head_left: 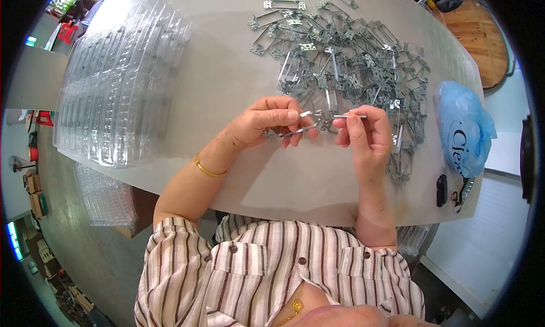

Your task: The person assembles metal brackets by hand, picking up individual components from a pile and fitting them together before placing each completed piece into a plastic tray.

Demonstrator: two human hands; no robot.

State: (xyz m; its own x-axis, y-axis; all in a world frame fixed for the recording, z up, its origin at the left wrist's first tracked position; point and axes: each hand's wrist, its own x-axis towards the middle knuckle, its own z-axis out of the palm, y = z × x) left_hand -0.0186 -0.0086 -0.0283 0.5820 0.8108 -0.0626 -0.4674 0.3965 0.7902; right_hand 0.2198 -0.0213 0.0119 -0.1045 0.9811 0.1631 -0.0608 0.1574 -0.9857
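Above the front half of the table, my left hand point(271, 121) grips a small metal bracket point(300, 130) between thumb and fingers. My right hand point(368, 135) pinches another metal bracket point(347, 117), seen almost edge-on as a thin bar. The inner ends of the two pieces come close together between my hands. Just beyond my fingers spreads a large loose pile of similar metal brackets point(352, 60), many with long open frames and punched end plates.
Stacked clear plastic trays point(122, 82) stand on the table's left side, with more trays point(105, 193) below the edge. A blue plastic bag point(464, 131) lies at the right, near a small black object point(441, 190). A round wooden stool top point(474, 40) is beyond the table.
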